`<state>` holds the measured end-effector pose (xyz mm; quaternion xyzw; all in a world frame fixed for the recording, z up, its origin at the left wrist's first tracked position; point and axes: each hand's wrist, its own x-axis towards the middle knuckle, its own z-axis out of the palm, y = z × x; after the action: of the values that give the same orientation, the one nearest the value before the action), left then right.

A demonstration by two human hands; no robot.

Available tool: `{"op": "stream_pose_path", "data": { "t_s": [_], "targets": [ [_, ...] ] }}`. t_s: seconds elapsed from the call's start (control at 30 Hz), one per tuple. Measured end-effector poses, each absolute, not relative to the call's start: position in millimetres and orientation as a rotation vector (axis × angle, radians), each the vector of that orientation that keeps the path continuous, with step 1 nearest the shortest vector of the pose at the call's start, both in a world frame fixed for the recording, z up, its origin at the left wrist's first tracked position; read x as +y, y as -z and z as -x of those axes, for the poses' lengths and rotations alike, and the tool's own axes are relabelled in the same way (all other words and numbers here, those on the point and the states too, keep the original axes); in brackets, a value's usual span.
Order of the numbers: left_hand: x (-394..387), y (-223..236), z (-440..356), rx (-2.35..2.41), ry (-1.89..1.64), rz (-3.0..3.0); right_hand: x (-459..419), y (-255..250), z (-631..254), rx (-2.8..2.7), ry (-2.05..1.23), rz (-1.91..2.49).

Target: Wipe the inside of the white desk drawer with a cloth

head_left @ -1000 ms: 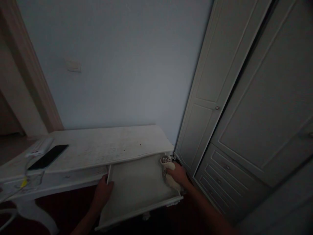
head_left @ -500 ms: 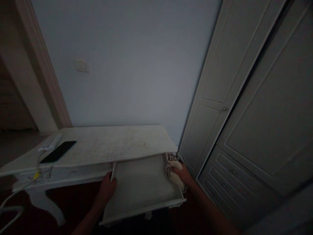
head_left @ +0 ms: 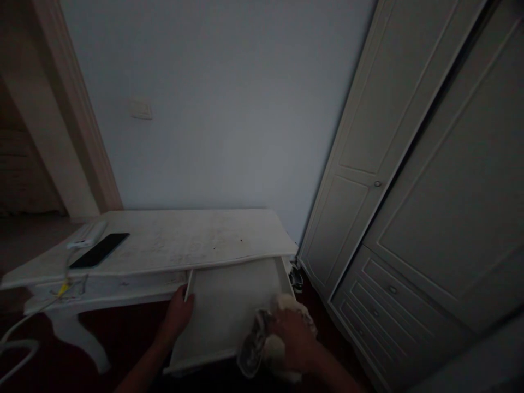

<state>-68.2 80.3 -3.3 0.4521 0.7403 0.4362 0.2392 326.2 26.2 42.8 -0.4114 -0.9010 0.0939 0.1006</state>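
Softly crumpled patterned cloth (head_left: 254, 344), right hand (head_left: 292, 334) clutching, left hand (head_left: 180, 312) gripping shallow drawer (head_left: 223, 314)

Toward six o'clock, the soft, crumpled cloth (head_left: 250, 346) blurs, its weave unreadable; the drawer (head_left: 229, 305) beneath looks like smooth, matt painted wood. At eight, the desk top (head_left: 196, 234) has a scuffed, stained painted finish, and the phone (head_left: 102, 250) shows smooth dark glass. The wall (head_left: 229, 109) at twelve is flat matt; three o'clock's wardrobe (head_left: 454, 180) wears a smooth satin coat, its knob (head_left: 377, 184) metallic.

The cloth (head_left: 272, 349) is cream (dark-patterned in places), the drawer (head_left: 229, 305) white, the wall (head_left: 221, 109) greyish blue.
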Motion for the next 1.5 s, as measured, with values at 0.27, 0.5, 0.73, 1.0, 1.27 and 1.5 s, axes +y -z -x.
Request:
{"op": "stream_pose_path", "data": {
  "t_s": [0.27,0.5,0.73,1.0,1.27,1.5],
  "targets": [
    [80,5,68,2.028,-1.159,-1.275,-1,-24,-119,-2.812,0.102,0.567],
    [81,9,71,2.039,-1.148,-1.293,-5,-10,-107,-2.775,0.091,0.597],
    [83,13,69,2.015,-1.190,-1.236,6,-19,-253,-2.852,-0.054,1.015],
    [82,18,67,1.998,-1.204,-1.184,-4,-15,-291,-2.804,-0.024,1.119],
    [80,16,70,1.975,-1.212,-1.194,-11,-4,-133,-2.783,0.211,0.595],
    [77,13,70,1.965,-1.188,-1.209,-17,-20,-100,-2.730,0.173,0.560]
  ]
}}
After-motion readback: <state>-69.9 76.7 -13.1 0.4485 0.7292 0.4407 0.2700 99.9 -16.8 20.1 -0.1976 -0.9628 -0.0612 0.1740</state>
